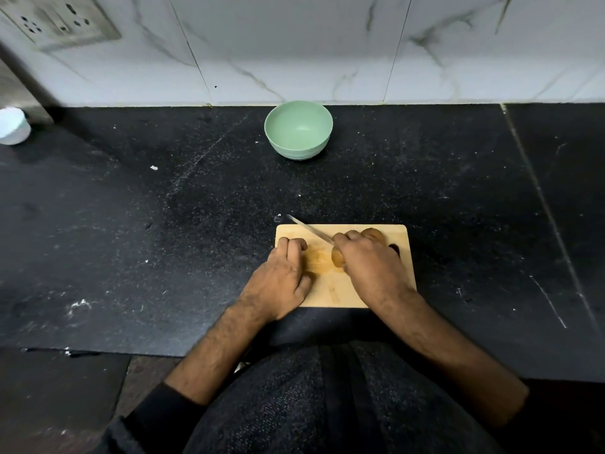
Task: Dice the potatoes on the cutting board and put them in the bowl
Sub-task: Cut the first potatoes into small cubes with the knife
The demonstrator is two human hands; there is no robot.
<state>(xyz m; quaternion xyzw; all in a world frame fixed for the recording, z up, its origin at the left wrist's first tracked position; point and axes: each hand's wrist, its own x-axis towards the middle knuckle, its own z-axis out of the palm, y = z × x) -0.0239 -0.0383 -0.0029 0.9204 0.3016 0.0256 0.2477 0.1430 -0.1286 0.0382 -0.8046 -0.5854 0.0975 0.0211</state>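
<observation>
On the cutting board (330, 290), left hand (281, 280) presses a potato (316, 262); right hand (370, 267) grips the knife (311, 231).

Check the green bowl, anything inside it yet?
Nothing: the green bowl shows a bare floor and no potato pieces. Potatoes lie on the cutting board, partly covered by the right hand holding the knife.

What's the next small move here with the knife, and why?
Probably draw the knife down through the potato beside the right hand. The blade slants above the cutting board, the left hand rests on the board's left end, nothing looks diced, and the green bowl is empty.
</observation>
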